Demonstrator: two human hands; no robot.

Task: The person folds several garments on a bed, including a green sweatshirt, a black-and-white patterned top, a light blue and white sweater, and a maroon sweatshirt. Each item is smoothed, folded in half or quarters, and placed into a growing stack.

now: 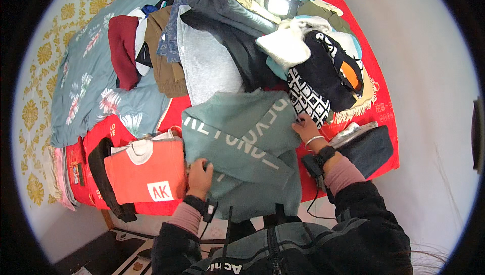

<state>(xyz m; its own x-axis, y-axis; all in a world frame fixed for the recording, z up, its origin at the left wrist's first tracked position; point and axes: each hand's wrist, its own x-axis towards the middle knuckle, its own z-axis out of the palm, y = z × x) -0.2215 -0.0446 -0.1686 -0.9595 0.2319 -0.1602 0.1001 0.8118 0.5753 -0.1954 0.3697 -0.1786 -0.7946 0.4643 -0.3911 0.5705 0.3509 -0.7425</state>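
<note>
A grey-green sweatshirt (242, 148) with pale lettering lies spread on the red bed cover (384, 108) in front of me. My left hand (200, 178) presses flat on its lower left part, fingers apart. At the garment's right edge, my right hand (306, 126) pinches the fabric beside a black-and-white patterned garment (307, 101). Both wrists wear dark bands with cables.
A folded orange top (146, 171) with a white collar lies just left of the sweatshirt. Behind it is a heap of clothes: a grey garment (207, 63), a maroon one (124, 47), a brown one (164, 58), and a white fleece (285, 45). A dark folded item (369, 148) sits at right. A teal floral blanket (91, 78) covers the left.
</note>
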